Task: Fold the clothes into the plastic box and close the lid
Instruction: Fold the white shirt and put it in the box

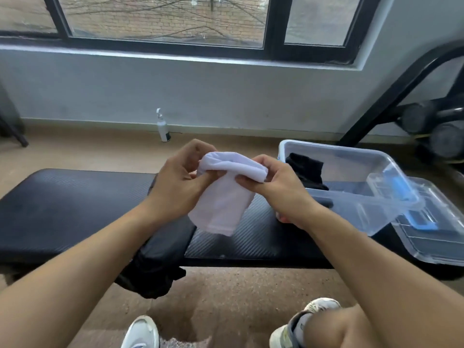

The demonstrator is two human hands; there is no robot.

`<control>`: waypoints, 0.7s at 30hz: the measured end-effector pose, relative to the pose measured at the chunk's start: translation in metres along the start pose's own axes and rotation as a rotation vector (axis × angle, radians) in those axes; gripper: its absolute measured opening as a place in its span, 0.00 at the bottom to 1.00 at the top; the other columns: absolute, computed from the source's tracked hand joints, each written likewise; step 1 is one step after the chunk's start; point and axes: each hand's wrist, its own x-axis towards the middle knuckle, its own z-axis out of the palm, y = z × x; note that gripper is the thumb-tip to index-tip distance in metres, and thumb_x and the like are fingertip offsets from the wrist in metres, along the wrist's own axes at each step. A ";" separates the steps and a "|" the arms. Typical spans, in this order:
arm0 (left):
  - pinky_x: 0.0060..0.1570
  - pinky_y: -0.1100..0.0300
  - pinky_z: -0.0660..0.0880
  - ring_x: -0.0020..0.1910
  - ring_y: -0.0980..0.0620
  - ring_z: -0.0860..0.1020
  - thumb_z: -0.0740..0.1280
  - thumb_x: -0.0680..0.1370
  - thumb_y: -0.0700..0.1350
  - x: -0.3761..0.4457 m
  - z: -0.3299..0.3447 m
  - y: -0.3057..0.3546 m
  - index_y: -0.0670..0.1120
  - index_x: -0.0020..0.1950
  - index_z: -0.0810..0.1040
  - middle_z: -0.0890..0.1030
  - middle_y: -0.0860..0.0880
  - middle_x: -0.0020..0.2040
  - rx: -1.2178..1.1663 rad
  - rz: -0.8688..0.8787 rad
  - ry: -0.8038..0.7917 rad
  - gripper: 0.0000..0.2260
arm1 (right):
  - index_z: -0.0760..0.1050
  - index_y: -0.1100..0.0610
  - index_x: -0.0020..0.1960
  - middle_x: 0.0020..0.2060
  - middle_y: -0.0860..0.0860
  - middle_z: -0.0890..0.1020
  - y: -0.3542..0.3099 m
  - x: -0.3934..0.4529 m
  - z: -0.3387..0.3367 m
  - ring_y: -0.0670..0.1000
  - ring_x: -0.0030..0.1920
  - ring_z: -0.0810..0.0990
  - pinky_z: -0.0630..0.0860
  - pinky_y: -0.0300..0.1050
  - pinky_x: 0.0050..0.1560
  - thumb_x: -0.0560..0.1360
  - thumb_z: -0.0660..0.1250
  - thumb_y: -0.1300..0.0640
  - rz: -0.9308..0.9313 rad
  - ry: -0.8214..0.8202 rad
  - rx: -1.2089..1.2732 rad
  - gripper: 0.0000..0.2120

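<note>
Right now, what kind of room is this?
Probably a home gym or workout room: a padded black bench, dumbbells by a black equipment frame, and a bare floor.

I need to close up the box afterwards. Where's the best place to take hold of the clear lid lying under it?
Probably the lid's near long edge, coming in from the person's side. The plastic box sits tilted across its far part, so only the near rim and right end lie exposed on the bench. A grip pinching that raised rim should work, though the box likely has to be lifted off first.
</note>
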 end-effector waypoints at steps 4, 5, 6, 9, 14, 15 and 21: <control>0.42 0.65 0.79 0.47 0.59 0.83 0.77 0.73 0.54 0.025 0.036 0.013 0.51 0.58 0.76 0.84 0.55 0.51 -0.060 -0.017 0.054 0.19 | 0.75 0.61 0.48 0.39 0.51 0.83 -0.027 -0.012 -0.036 0.45 0.39 0.80 0.78 0.46 0.40 0.73 0.77 0.58 -0.152 0.212 -0.129 0.12; 0.47 0.63 0.80 0.51 0.58 0.83 0.78 0.71 0.57 0.034 0.046 0.013 0.54 0.61 0.74 0.83 0.54 0.55 -0.064 -0.036 0.039 0.23 | 0.74 0.59 0.47 0.38 0.48 0.82 -0.035 -0.013 -0.048 0.46 0.38 0.79 0.77 0.47 0.38 0.72 0.77 0.57 -0.187 0.294 -0.176 0.13; 0.53 0.60 0.80 0.55 0.57 0.82 0.76 0.70 0.62 0.043 0.058 0.012 0.55 0.64 0.72 0.82 0.54 0.59 -0.060 -0.054 0.000 0.27 | 0.74 0.58 0.46 0.37 0.46 0.81 -0.042 -0.013 -0.063 0.46 0.37 0.78 0.77 0.49 0.37 0.72 0.77 0.56 -0.216 0.383 -0.210 0.13; 0.72 0.53 0.69 0.70 0.55 0.73 0.69 0.72 0.69 0.068 0.099 0.001 0.51 0.76 0.65 0.74 0.51 0.72 0.125 -0.080 -0.149 0.39 | 0.74 0.54 0.47 0.37 0.42 0.79 -0.054 -0.012 -0.113 0.41 0.37 0.76 0.77 0.46 0.39 0.72 0.76 0.53 -0.280 0.648 -0.326 0.12; 0.80 0.47 0.47 0.82 0.51 0.47 0.56 0.65 0.80 0.083 0.165 -0.015 0.46 0.83 0.48 0.52 0.48 0.84 0.682 -0.011 -0.431 0.57 | 0.74 0.55 0.48 0.41 0.47 0.80 -0.036 -0.009 -0.182 0.44 0.38 0.76 0.73 0.39 0.36 0.74 0.75 0.54 -0.124 0.654 -0.550 0.11; 0.80 0.44 0.45 0.82 0.51 0.43 0.54 0.64 0.82 0.084 0.173 -0.019 0.46 0.83 0.45 0.48 0.48 0.84 0.762 -0.018 -0.477 0.58 | 0.74 0.55 0.48 0.41 0.48 0.80 -0.027 -0.008 -0.191 0.45 0.38 0.76 0.73 0.41 0.36 0.73 0.75 0.54 -0.055 0.626 -0.566 0.10; 0.80 0.43 0.42 0.81 0.45 0.35 0.53 0.64 0.84 0.077 0.189 -0.030 0.49 0.82 0.37 0.42 0.46 0.84 0.869 -0.031 -0.496 0.60 | 0.78 0.59 0.52 0.43 0.52 0.82 0.001 -0.002 -0.229 0.51 0.44 0.79 0.77 0.46 0.43 0.77 0.72 0.57 0.242 0.481 -0.259 0.07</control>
